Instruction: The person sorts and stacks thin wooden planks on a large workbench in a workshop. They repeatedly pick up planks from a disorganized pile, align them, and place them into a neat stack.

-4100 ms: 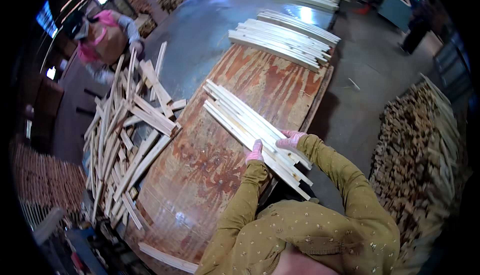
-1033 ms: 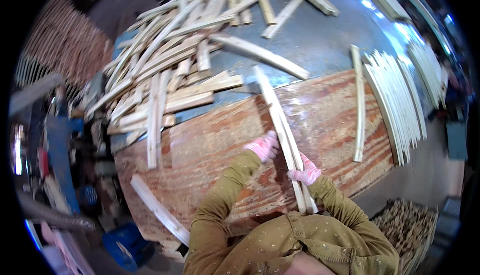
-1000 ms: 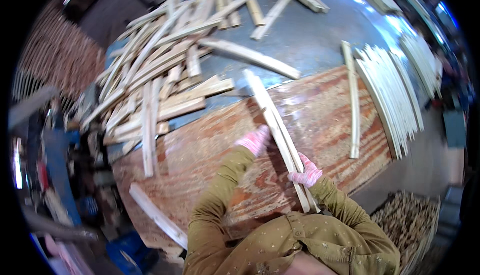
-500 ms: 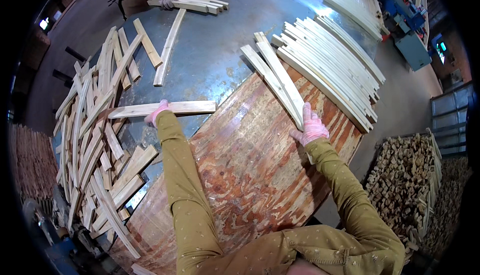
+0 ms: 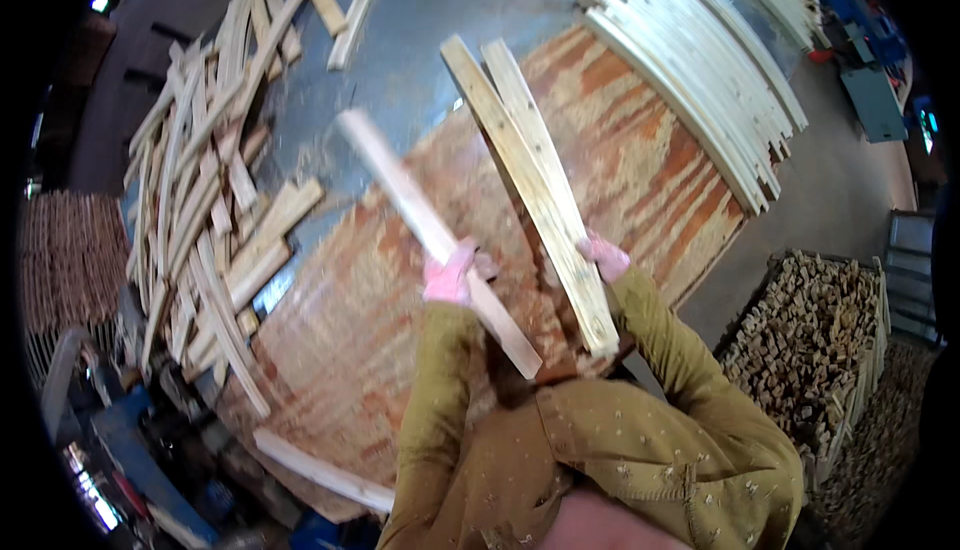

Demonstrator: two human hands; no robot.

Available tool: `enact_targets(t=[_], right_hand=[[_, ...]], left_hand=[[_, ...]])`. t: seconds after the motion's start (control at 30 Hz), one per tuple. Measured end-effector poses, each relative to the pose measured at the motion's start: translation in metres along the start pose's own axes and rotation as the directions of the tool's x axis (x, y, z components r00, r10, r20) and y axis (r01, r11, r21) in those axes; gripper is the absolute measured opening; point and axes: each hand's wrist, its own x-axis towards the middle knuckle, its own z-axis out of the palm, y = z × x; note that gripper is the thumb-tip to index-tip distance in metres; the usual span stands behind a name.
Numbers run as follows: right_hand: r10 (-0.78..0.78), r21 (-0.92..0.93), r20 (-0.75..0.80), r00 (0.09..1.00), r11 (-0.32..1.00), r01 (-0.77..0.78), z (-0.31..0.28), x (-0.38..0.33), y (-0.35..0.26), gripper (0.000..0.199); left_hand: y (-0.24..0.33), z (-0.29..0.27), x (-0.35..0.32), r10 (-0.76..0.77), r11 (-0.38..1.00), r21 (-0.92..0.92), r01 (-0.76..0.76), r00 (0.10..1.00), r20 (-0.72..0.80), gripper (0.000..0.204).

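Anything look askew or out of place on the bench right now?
Yes. The slat heap at the table's left edge lies jumbled, pieces crossing at all angles, unlike the neat stack at upper right. One loose slat overhangs the plywood sheet's near edge.

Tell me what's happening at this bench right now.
A person in pink gloves is handling wooden slats over a plywood sheet. The left hand grips a single slat; the right hand holds a pair of slats. A neat stack of slats lies beyond, and a loose pile to the left.
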Motion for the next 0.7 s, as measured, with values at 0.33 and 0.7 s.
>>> enact_targets(t=[0.33,0.7], right_hand=[[0.272,-0.08,0.044,0.961,0.96,-0.268,-0.003,-0.009,0.014,0.061],[-0.115,-0.956,-0.264,0.958,0.161,-0.244,0.013,-0.01,0.013,0.066]], left_hand=[[-0.033,0.032,-0.009,0.005,0.979,0.2,-0.026,0.994,0.106,0.049],[-0.069,0.049,-0.021,0.081,0.953,0.288,-0.091,0.996,0.045,0.058]])
